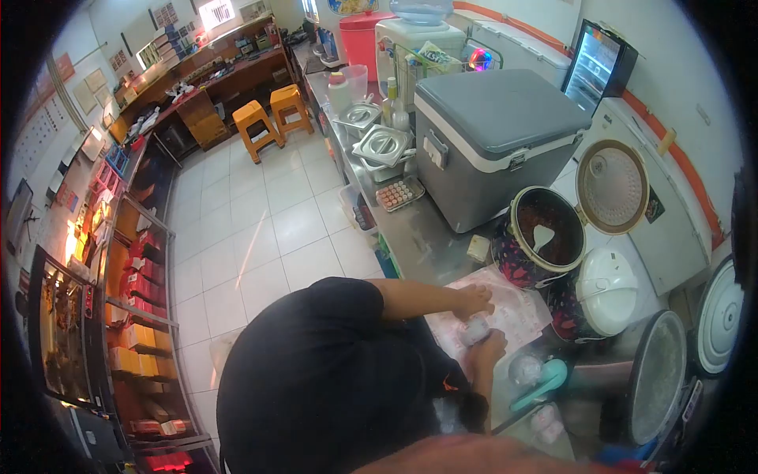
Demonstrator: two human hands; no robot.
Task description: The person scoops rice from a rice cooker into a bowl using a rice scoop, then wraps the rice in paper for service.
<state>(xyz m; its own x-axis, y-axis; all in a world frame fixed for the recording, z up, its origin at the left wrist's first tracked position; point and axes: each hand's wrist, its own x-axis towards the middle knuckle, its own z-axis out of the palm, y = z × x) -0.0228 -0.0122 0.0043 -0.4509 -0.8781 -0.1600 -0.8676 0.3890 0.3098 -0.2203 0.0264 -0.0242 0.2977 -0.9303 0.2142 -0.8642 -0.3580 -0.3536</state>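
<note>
My left hand (474, 301) reaches in from the upper side with its fingers curled at one end of a whitish wrapped bundle (474, 331). My right hand (487, 347) is closed around the lower end of the same bundle. What is inside the wrap cannot be made out. Beneath both hands lies a printed paper sheet (523, 310) on the steel counter. Just beyond it stands an open rice cooker (513, 265) of dark brown food, with a white scoop (542, 237) in it. A teal ladle (545, 385) and a clear bowl (524, 370) are nearest my right hand.
A white-lidded cooker (608, 291) stands beside the open one. Farther along the counter are a large grey cooler box (497, 150), lidded steel containers (383, 145) and a tray of small round items (400, 194). Two orange stools (257, 130) stand on the tiled floor.
</note>
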